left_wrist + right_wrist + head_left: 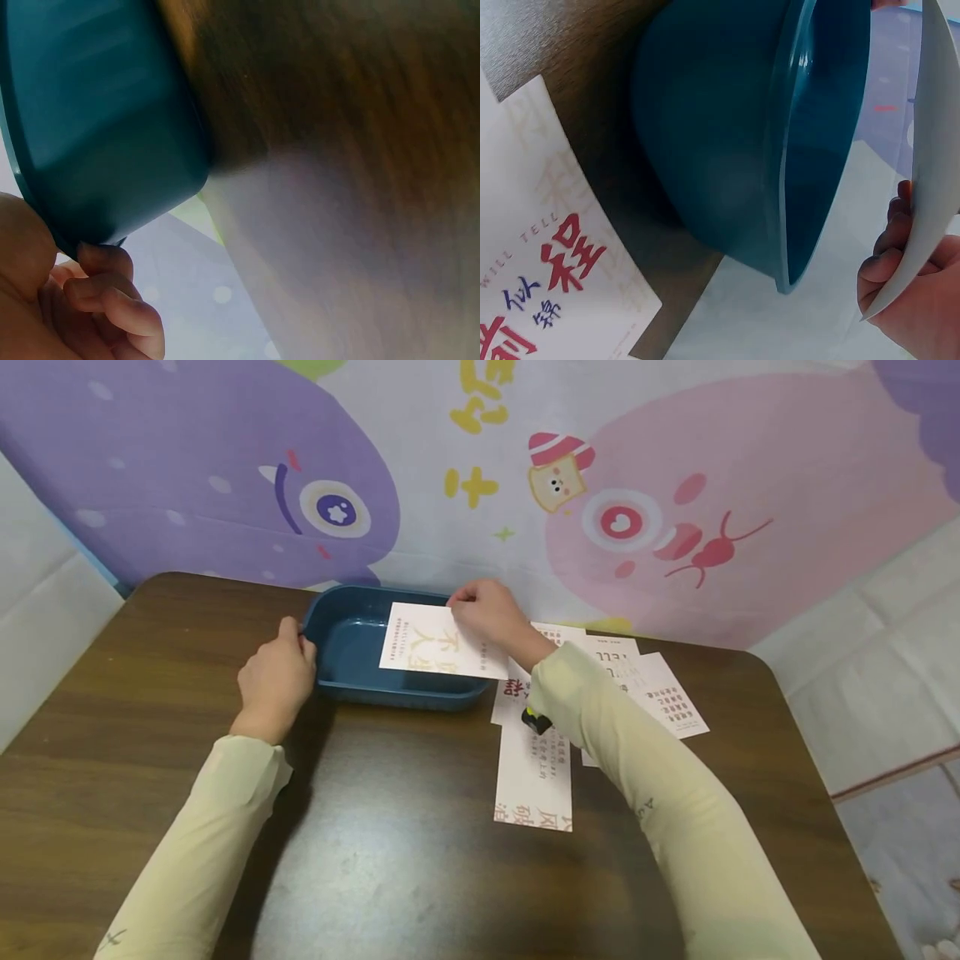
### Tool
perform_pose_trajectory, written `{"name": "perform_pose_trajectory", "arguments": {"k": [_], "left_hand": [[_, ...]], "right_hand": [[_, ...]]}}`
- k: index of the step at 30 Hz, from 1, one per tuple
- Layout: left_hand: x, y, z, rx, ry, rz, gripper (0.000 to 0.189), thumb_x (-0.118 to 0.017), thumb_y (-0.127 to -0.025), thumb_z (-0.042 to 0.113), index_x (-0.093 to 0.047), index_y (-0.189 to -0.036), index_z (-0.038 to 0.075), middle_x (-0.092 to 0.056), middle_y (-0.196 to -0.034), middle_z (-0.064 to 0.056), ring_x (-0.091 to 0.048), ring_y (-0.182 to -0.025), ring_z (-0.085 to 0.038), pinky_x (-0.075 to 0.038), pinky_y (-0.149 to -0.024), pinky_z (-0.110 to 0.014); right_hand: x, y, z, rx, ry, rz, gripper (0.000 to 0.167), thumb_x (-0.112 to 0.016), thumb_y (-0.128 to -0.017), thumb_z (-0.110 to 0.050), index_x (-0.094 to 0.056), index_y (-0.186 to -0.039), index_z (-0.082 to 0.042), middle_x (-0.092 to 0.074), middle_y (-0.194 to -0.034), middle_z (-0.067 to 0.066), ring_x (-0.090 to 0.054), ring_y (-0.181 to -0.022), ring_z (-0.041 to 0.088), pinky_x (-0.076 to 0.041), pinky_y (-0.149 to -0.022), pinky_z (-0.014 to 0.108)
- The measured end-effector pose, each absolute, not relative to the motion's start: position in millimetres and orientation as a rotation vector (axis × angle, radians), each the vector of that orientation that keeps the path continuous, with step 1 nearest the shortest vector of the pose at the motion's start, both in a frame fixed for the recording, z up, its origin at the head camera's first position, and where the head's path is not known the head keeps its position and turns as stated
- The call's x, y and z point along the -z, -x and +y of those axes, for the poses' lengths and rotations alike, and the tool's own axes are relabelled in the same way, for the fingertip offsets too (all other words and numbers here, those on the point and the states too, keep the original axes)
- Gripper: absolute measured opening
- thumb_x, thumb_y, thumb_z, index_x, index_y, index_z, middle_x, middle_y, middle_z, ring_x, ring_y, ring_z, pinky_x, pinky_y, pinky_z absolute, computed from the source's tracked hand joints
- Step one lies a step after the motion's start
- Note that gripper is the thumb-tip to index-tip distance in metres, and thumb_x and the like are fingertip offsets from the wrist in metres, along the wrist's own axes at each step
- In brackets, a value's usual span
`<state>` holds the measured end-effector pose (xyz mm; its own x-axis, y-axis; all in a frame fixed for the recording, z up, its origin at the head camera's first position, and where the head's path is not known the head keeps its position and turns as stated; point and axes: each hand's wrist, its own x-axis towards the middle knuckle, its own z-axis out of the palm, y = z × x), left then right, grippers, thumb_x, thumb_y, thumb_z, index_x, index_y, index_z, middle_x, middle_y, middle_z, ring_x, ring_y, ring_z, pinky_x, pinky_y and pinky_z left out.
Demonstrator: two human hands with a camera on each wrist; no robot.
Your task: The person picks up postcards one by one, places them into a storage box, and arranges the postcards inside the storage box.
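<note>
2 hands were busy at the far side of a brown table [405,860]. The left hand [277,681] gripped the left end of a dark blue box [348,647], its fingers bent in at the rim. The right hand [495,614] pinched a white card [431,647] between thumb and fingers, near a corner at its far edge. That card was above the box, partly covering the opening, with its right end reaching past the near rim in the head view. In the right wrist view it looked slightly bent, and a gap showed between it and the box.

Both forearms wore pale yellow-green sleeves [652,777]. By the right cuff was a small black object [536,721] with a yellow-green patch; I could not tell what it was.

The box stood upright on the table. Just to its right, at least 4 more cards [534,785] lay overlapping, partly hidden by the right arm. 1 carried large red characters; another, nearer the person, had faint reddish ones along its bottom edge.

Behind the table hung a printed cloth [465,543] with 2 big cartoon figures, 1 purple and 1 pink, and yellow lettering between them. Pale tiles [885,602] covered the wall at the right.
</note>
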<state>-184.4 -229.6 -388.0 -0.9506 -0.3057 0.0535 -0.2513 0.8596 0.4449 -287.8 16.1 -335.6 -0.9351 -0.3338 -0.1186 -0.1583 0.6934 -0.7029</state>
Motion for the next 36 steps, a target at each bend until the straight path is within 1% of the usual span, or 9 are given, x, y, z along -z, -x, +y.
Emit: {"name": "perform_pose_trajectory", "arguments": {"k": [5, 11, 18, 25, 31, 36], "left_hand": [[387, 184, -227, 0.675, -0.442, -2.909, 0.034, -0.028, -0.097, 0.023, -0.043, -0.118, 0.002, -0.061, -0.094, -0.033, -0.058, -0.079, -0.05, -0.042, -0.063, -0.057], [386, 184, -225, 0.664, -0.437, -2.899, 0.032, -0.027, -0.097, 0.023, -0.042, -0.115, 0.002, -0.061, -0.091, -0.032, -0.058, -0.076, -0.05, -0.042, -0.061, -0.056], [387, 187, -220, 0.675, -0.438, -2.91, 0.031, -0.027, -0.097, 0.024, -0.041, -0.114, 0.003, -0.061, -0.093, -0.032, -0.058, -0.079, -0.051, -0.041, -0.061, -0.057], [385, 185, -217, 0.665, -0.433, -2.906, 0.031, -0.027, -0.097, 0.024, -0.042, -0.115, 0.003, -0.061, -0.09, -0.031, -0.059, -0.077, -0.05, -0.042, -0.062, -0.056], [384, 184, -218, 0.664, -0.44, -2.908, 0.032, -0.028, -0.097, 0.024, -0.042, -0.116, 0.003, -0.062, -0.092, -0.031, -0.059, -0.078, -0.049, -0.043, -0.063, -0.056], [384, 182, -218, 0.672, -0.449, -2.909, 0.033, -0.028, -0.097, 0.024, -0.043, -0.118, 0.003, -0.062, -0.094, -0.031, -0.059, -0.079, -0.049, -0.042, -0.065, -0.057]], "right_hand": [[337, 289, 10, 1.06, 0.377, 2.668, 0.024, -0.048, -0.089, -0.016, -0.068, -0.1, -0.009, -0.065, -0.107, 0.006, -0.054, -0.097, 0.017, -0.042, -0.084, 0.029], [338, 291, 5, 1.054, 0.378, 2.669, 0.023, -0.049, -0.09, -0.016, -0.067, -0.101, -0.008, -0.064, -0.108, 0.006, -0.053, -0.097, 0.018, -0.042, -0.087, 0.03], [347, 294, 5, 1.03, 0.402, 2.684, 0.022, -0.049, -0.09, -0.015, -0.068, -0.1, -0.008, -0.063, -0.106, 0.007, -0.053, -0.093, 0.019, -0.043, -0.082, 0.029], [355, 295, 4, 0.988, 0.47, 2.703, 0.025, -0.05, -0.091, -0.017, -0.069, -0.103, -0.006, -0.065, -0.108, 0.009, -0.055, -0.094, 0.019, -0.044, -0.082, 0.03], [365, 294, 1, 0.971, 0.54, 2.684, 0.026, -0.048, -0.092, -0.017, -0.068, -0.106, -0.005, -0.065, -0.107, 0.01, -0.057, -0.092, 0.02, -0.045, -0.08, 0.03], [373, 292, -1, 0.938, 0.535, 2.66, 0.026, -0.048, -0.093, -0.018, -0.066, -0.107, -0.006, -0.065, -0.104, 0.008, -0.056, -0.09, 0.018, -0.045, -0.081, 0.031]]}}
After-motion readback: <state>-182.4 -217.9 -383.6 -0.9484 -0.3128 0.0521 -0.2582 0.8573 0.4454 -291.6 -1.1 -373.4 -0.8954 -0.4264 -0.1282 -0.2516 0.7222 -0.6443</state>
